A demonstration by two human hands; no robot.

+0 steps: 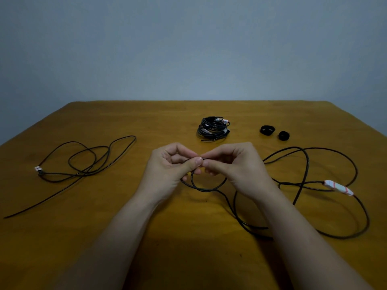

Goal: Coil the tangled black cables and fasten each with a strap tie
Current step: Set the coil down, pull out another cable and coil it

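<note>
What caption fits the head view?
Mid-coil: left hand and right hand pinch a cable loop; bundle and two ties behind.

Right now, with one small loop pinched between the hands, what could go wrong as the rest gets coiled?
1. The cable on the right crosses itself several times; pulling it in could tighten a knot.
2. The taped plug sits among those crossings and may snag.
3. The left hand and right hand only pinch the loop, which could spring open when one hand reaches for the strap ties at the back.
</note>
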